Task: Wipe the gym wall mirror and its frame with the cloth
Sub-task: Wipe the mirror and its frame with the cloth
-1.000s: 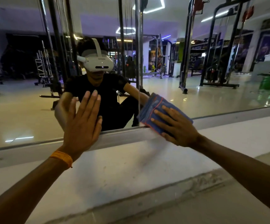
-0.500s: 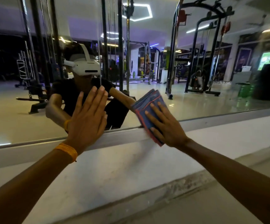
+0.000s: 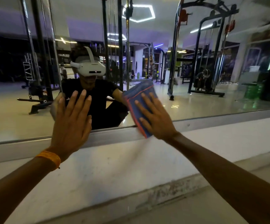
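Both hands lie flat against the glass in the head view. At centre left of the picture the left hand (image 3: pixel 71 125) is fully open, fingers straight and slightly spread. Its palm is braced on the large gym wall mirror (image 3: pixel 211 104) and its heel overlaps the narrow grey metal frame (image 3: pixel 113 135) along the mirror's bottom edge. It holds nothing, and a braided orange wristband (image 3: pixel 49 159) sits on that wrist. Just right of centre the right hand (image 3: pixel 157 120) is also open, fingers straight and fanned, pressing the folded blue cloth with red-stitched edges (image 3: pixel 140 88) against the glass rather than gripping it.

Compared with a second ago, the cloth has turned from lying slantwise across the frame to standing nearly upright. Most of it has climbed onto the glass, and only its lower corner still crosses the frame. The left hand has kept its place. I judge this an upward stroke carrying the wipe from the frame onto the mirror's lower band. The task therefore looks early, as the wide glass toward the upper right and far left lies well apart from the cloth.

The cloth sits under the right palm and fingers, near the left hand but not touching it, with bare frame between them.
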Available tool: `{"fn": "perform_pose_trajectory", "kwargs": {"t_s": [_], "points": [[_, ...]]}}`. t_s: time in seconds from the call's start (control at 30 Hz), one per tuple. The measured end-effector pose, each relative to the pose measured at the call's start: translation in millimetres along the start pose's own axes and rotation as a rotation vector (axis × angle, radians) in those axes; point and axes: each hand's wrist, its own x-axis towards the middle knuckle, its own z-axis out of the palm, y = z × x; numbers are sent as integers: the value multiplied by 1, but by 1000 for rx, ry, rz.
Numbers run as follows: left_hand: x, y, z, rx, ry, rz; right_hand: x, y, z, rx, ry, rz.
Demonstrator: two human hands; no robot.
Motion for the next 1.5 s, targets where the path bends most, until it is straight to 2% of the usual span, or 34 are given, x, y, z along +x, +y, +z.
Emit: {"fn": "perform_pose_trajectory", "kwargs": {"t_s": [0.1, 0.17, 0.2, 0.23, 0.3, 0.37, 0.43, 0.5, 0.6, 0.67, 0.73, 0.83, 0.9, 0.93, 0.97, 1.0, 1.07, 1.13, 1.17, 1.2, 1.3, 1.37, 1.43, 1.5], "points": [[9, 10, -3, 8, -6, -6, -10, 36, -8, 102, 158, 480], [22, 16, -5, -2, -8, 2, -6, 34, -5, 148, 225, 665], [30, 18, -5, 1, -8, 6, -3, 24, -2, 148, 222, 641], [38, 21, -5, 9, -7, 1, -1, 11, 2, 139, 192, 535], [53, 23, -3, 27, -6, -25, -1, -15, 10, 119, 100, 220], [64, 21, -1, 49, -5, -20, -2, -20, 13, 78, 37, 4], [64, 16, 0, 67, -9, 20, -1, -2, 8, 54, 36, -31], [56, 11, -1, 65, -20, 32, -4, 16, 3, 71, 92, 149], [45, 10, -2, 59, -29, 46, -7, 39, -3, 165, 263, 620], [44, 6, -3, 58, -34, 50, 2, 31, -1, 200, 350, 775], [44, 5, -2, 51, -34, 49, 8, 2, 8, 166, 292, 661], [44, 5, 0, 26, -24, 27, 3, -42, 21, 110, 100, 268], [41, 0, 0, -2, 12, -24, 4, -30, 15, 48, 44, 67], [40, -3, -1, -12, 30, -42, 4, -16, 10, 11, 35, 22], [39, -7, -3, -14, 37, -43, 1, -1, 5, -11, 46, 45], [38, -11, -5, -11, 38, -32, -4, 12, 1, -3, 81, 152], [36, -16, -9, -14, 45, -22, -17, 26, -5, 68, 159, 508], [32, -19, -11, -33, 30, -42, -21, 16, -5, 149, 196, 721], [29, -19, -10, -37, 20, -42, -23, 5, -2, 158, 200, 713], [25, -20, -9, -35, 11, -33, -26, -9, 2, 148, 176, 621], [9, -32, -6, -7, -37, 23, -30, -52, 23, 88, -57, 33], [-3, -42, -5, 13, -58, 63, -23, -63, 27, 48, -142, -204], [-14, -53, -6, 26, -56, 109, -18, -46, 16, 2, -158, -266], [-23, -64, -10, 24, -49, 139, -34, -13, 0, -66, -181, -222]]}}
